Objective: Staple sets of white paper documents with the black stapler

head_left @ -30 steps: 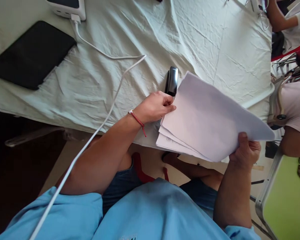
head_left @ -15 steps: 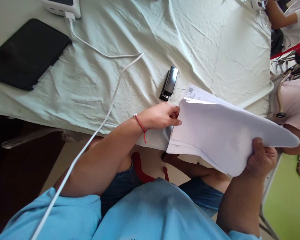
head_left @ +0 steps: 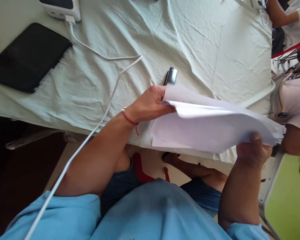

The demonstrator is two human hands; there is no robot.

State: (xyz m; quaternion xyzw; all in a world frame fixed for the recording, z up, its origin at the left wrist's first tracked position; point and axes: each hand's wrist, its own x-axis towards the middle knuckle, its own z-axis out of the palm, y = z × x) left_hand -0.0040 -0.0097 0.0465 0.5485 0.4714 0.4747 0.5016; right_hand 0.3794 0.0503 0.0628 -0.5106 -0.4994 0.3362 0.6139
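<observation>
Tablet (head_left: 27, 56), black, lies flat on the cloth-covered table (head_left: 215, 43), well to the left of the stapler (head_left: 171, 76). White cable (head_left: 107, 56) runs from the charger block (head_left: 61, 7) across the cloth, left of the stapler, and off the near edge. Left hand (head_left: 150, 103), just below the stapler, pinches the upper left corner of the sheaf of paper (head_left: 205, 126), lifting the top sheets apart from the rest. Right hand (head_left: 253, 151), well right of the stapler, grips the sheaf's opposite edge, thumb on top, keeping it raised over the table edge.
</observation>
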